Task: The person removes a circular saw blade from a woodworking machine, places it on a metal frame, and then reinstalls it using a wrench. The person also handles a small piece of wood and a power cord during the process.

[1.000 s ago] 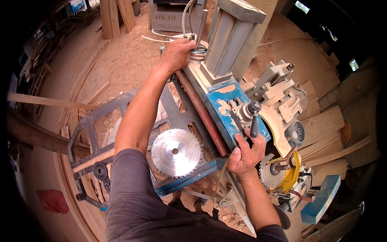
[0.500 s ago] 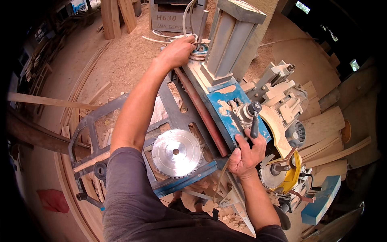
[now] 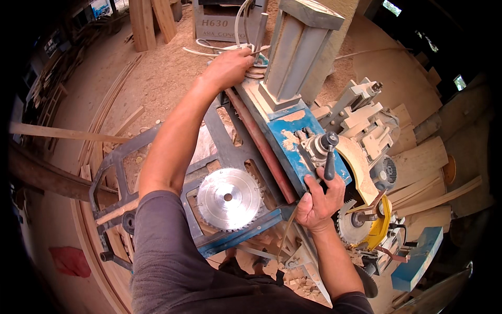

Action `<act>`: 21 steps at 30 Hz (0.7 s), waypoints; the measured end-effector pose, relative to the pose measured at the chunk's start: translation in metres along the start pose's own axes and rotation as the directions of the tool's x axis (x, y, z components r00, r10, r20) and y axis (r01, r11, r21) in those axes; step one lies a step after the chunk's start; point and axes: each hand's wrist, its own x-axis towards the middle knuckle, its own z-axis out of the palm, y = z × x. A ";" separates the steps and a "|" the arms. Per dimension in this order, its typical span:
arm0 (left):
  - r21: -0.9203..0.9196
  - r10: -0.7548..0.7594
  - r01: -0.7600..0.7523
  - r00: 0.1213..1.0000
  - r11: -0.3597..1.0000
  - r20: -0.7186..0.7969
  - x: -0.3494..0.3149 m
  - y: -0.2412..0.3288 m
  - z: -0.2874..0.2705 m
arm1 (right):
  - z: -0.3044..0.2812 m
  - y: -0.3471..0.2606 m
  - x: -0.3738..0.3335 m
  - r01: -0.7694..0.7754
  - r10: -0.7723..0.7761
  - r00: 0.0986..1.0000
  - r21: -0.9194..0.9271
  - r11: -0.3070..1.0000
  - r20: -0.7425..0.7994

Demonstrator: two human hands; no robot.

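My left hand (image 3: pixel 230 68) reaches to the far end of a blue woodworking machine (image 3: pixel 293 128). Its fingers are pinched beside a stack of rings (image 3: pixel 255 73) around an upright metal rod (image 3: pixel 261 34). A thin strip shows just past the fingertips, too small to name. Closer in, my right hand (image 3: pixel 321 201) is curled against the machine's front corner, just under a black-handled lever (image 3: pixel 330 162). A round saw blade (image 3: pixel 229 199) with a centre hole lies flat on the dark metal frame (image 3: pixel 151 136) between my arms.
A tall grey column (image 3: pixel 300 57) rises from the machine. To the right, another toothed blade (image 3: pixel 353 225) is mounted beside a yellow guard (image 3: pixel 380 222), near a motor (image 3: pixel 384 172). Wooden boards (image 3: pixel 141 26) stand at the back, and sawdust covers the floor.
My left hand has shifted slightly by the rings, and a thin strip now shows past its fingertips. The right hand and the loose blade have stayed put.
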 end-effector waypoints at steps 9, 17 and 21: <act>-0.156 -0.125 0.092 0.968 0.983 -0.218 0.003 -0.005 0.000 | 0.000 -0.001 0.001 0.004 -0.004 1.000 0.015 1.000 -0.001; 0.040 -0.025 0.054 0.848 0.998 -0.530 0.027 0.005 -0.023 | 0.000 -0.001 0.000 0.007 -0.007 1.000 0.000 1.000 -0.012; 0.161 0.056 0.077 0.724 0.984 -0.687 0.049 0.003 -0.031 | 0.001 -0.003 0.001 0.012 -0.012 1.000 0.004 1.000 -0.017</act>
